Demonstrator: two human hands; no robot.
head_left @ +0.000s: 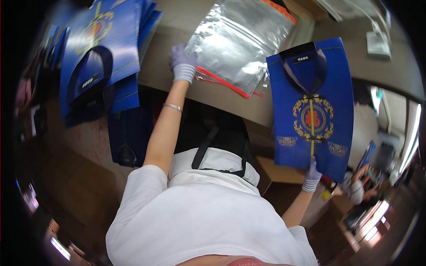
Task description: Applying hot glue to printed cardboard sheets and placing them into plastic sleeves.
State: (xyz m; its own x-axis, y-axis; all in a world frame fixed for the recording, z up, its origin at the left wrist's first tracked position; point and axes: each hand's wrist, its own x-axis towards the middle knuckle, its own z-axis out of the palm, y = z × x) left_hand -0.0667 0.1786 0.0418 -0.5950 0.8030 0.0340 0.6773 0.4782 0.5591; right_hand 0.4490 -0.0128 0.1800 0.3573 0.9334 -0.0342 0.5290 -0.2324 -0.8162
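Observation:
On the right, my right hand [312, 174], in a lavender glove with a striped cuff, grips the bottom edge of a blue gift bag [288, 84]. Its thumb lies on the front and the fingers are hidden behind. The bag stands up with dark ribbon handles at the top, a gold round emblem and a yellow strip down the middle. My left hand [183, 62], gloved the same way, is at the left edge of a pile of clear plastic bags [235, 40] with red-orange edges. Its fingers are blurred, so their grip is unclear.
The plastic pile lies on a grey table [222, 97]. At the left, several more blue gift bags [120, 66] are stacked, reaching over the table edge. A cardboard box [279, 170] sits below on the right. A white power socket [378, 44] with cables is at the far right.

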